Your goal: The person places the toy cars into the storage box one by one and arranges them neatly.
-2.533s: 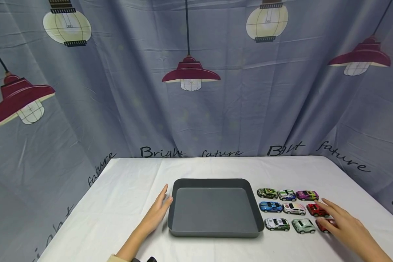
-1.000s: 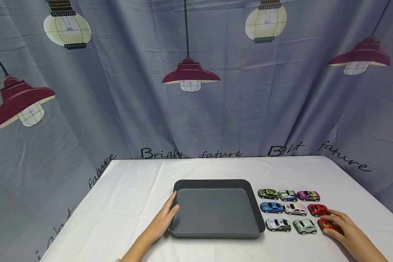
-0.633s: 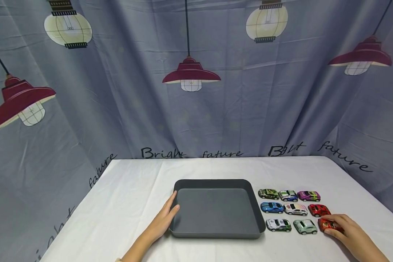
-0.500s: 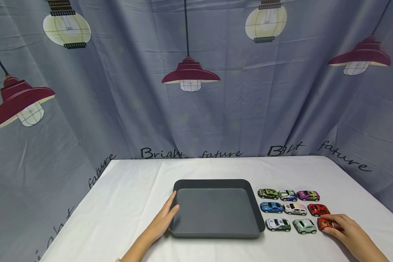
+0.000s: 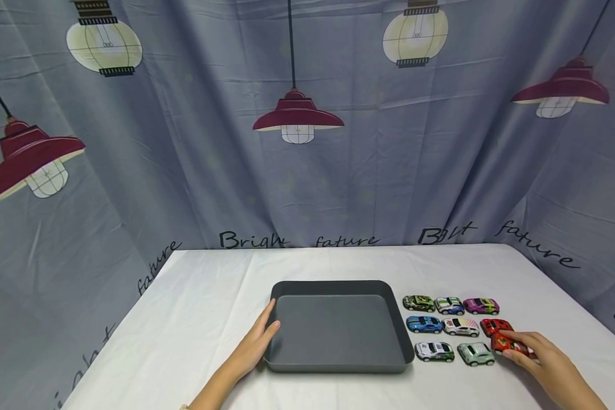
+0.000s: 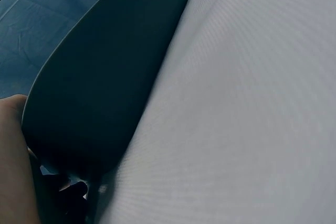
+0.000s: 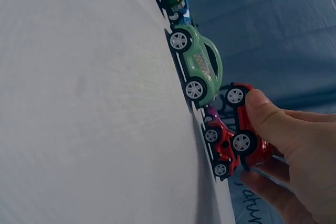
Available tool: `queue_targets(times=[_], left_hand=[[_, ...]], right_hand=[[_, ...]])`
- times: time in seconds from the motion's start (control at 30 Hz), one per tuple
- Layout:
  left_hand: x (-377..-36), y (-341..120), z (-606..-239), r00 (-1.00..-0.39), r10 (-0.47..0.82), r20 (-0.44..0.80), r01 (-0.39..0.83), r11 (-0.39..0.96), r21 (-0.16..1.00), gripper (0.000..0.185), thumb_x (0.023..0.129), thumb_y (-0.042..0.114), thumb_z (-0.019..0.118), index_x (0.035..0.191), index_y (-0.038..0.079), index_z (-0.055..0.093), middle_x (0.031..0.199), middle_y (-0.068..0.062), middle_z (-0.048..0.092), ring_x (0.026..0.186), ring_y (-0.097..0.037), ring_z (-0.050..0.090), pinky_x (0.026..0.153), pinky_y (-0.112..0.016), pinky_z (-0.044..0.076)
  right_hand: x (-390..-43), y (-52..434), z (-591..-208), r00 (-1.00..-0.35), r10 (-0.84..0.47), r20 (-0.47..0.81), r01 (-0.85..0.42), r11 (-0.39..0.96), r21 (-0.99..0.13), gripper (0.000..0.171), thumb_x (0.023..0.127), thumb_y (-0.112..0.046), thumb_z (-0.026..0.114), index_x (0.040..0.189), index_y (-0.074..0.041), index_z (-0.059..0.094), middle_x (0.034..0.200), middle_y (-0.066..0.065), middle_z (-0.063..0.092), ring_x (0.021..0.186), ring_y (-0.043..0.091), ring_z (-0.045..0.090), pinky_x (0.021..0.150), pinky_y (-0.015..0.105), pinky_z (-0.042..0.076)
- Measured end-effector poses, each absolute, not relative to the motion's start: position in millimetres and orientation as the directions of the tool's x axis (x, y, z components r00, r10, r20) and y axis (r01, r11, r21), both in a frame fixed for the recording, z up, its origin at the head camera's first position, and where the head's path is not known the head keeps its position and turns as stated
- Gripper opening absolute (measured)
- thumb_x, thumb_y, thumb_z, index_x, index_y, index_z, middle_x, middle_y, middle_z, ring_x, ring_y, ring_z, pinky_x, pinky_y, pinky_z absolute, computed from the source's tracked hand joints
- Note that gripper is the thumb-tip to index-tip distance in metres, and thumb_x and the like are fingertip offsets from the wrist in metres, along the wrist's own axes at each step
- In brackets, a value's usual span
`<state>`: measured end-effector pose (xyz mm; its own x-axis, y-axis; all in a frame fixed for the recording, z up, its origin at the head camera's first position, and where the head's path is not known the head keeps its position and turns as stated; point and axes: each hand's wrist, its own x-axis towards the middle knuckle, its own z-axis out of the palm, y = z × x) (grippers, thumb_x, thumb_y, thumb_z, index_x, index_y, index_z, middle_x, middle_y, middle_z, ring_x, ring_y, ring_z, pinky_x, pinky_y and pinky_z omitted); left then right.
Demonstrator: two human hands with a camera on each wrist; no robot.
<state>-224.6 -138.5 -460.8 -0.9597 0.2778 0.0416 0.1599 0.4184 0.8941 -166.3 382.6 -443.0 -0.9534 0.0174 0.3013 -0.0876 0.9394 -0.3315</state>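
Observation:
In the head view my left hand (image 5: 251, 345) holds the left edge of a dark grey rectangular tray (image 5: 338, 330), thumb over the rim. The left wrist view shows the tray's outer wall (image 6: 100, 72) close up, with part of the hand mostly hidden in shadow. At the right, my right hand (image 5: 548, 364) pinches a red toy car (image 5: 507, 343) between thumb and fingers. In the right wrist view this red toy car (image 7: 242, 124) is raised off the table, beside a pale green toy car (image 7: 202, 66). Another red toy car (image 5: 494, 326) stands just behind it.
Several more toy cars stand in rows right of the tray, among them a blue one (image 5: 423, 324), a white one (image 5: 434, 351) and a purple one (image 5: 482, 306). A white cloth (image 5: 210, 302) covers the table. A grey-blue curtain (image 5: 348, 188) hangs behind.
My right hand has come down onto the front red toy car, gripped it and raised it slightly from the table. My left hand has moved right onto the tray's edge.

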Motion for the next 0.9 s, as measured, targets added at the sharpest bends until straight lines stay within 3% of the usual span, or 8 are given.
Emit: queue_targets(times=[0.1, 0.47, 0.53, 0.6, 0.7, 0.8, 0.9], left_hand=[[-224.6, -138.5, -460.9, -0.96, 0.276, 0.041, 0.159, 0.419, 0.894, 0.061, 0.097, 0.04, 0.031, 0.148, 0.016, 0.005, 0.153, -0.015, 0.002, 0.139, -0.041, 0.003, 0.106, -0.065, 0.005], [-224.0, -138.8, -460.0, -0.958, 0.284, 0.044, 0.164, 0.414, 0.895, 0.061, 0.097, 0.039, 0.03, 0.148, 0.016, 0.004, 0.153, -0.015, 0.002, 0.139, -0.04, 0.002, 0.106, -0.064, 0.005], [-223.9, -138.8, -459.5, -0.958, 0.283, 0.042, 0.162, 0.416, 0.895, 0.061, 0.097, 0.04, 0.03, 0.148, 0.016, 0.004, 0.153, -0.015, 0.002, 0.139, -0.04, 0.003, 0.106, -0.064, 0.005], [-223.9, -138.9, -459.0, -0.959, 0.28, 0.041, 0.16, 0.417, 0.895, 0.062, 0.097, 0.04, 0.03, 0.148, 0.016, 0.004, 0.153, -0.015, 0.002, 0.139, -0.04, 0.003, 0.106, -0.064, 0.005], [-223.6, -139.3, -458.8, -0.959, 0.28, 0.038, 0.156, 0.416, 0.896, 0.062, 0.097, 0.04, 0.03, 0.148, 0.016, 0.004, 0.153, -0.015, 0.001, 0.139, -0.041, 0.002, 0.106, -0.064, 0.005], [-223.4, -139.5, -459.0, -0.959, 0.279, 0.038, 0.156, 0.415, 0.896, 0.061, 0.097, 0.04, 0.03, 0.148, 0.016, 0.004, 0.153, -0.015, 0.001, 0.139, -0.04, 0.002, 0.106, -0.064, 0.005], [-223.4, -139.2, -459.5, -0.958, 0.283, 0.041, 0.16, 0.413, 0.897, 0.061, 0.097, 0.04, 0.03, 0.148, 0.016, 0.004, 0.153, -0.015, 0.001, 0.139, -0.04, 0.002, 0.106, -0.064, 0.005]], right_hand=[[-167.0, 381.0, -440.3, -0.95, 0.022, 0.313, -0.088, 0.938, -0.336, 0.043, 0.08, -0.03, 0.068, 0.109, 0.001, 0.061, 0.1, 0.019, 0.058, 0.072, 0.004, 0.047, 0.064, 0.045, 0.046], [-161.1, 370.7, -433.2, -0.915, 0.013, 0.404, -0.146, 0.922, -0.358, 0.041, 0.078, -0.028, 0.07, 0.107, 0.0, 0.06, 0.102, 0.02, 0.06, 0.074, -0.02, 0.033, 0.063, 0.044, 0.044], [-160.6, 367.5, -431.1, -0.909, 0.014, 0.417, -0.149, 0.922, -0.357, 0.04, 0.079, -0.026, 0.069, 0.107, 0.0, 0.06, 0.103, 0.021, 0.06, 0.076, -0.012, 0.043, 0.063, 0.046, 0.044], [-160.1, 363.8, -429.1, -0.909, 0.015, 0.416, -0.148, 0.922, -0.357, 0.039, 0.08, -0.026, 0.068, 0.107, 0.0, 0.059, 0.104, 0.024, 0.059, 0.078, 0.004, 0.053, 0.065, 0.051, 0.043], [-158.9, 356.6, -425.8, -0.911, 0.007, 0.413, -0.15, 0.926, -0.346, 0.037, 0.082, -0.026, 0.066, 0.109, -0.002, 0.059, 0.107, 0.025, 0.058, 0.084, 0.03, 0.056, 0.067, 0.054, 0.042], [-157.1, 350.3, -423.6, -0.906, -0.008, 0.423, -0.167, 0.925, -0.341, 0.036, 0.082, -0.027, 0.066, 0.11, -0.006, 0.059, 0.109, 0.022, 0.058, 0.087, 0.011, 0.054, 0.067, 0.054, 0.042], [-156.7, 344.3, -421.9, -0.887, -0.016, 0.462, -0.189, 0.924, -0.332, 0.035, 0.081, -0.027, 0.067, 0.111, -0.01, 0.06, 0.108, 0.017, 0.059, 0.084, -0.009, 0.04, 0.07, 0.05, 0.042]])
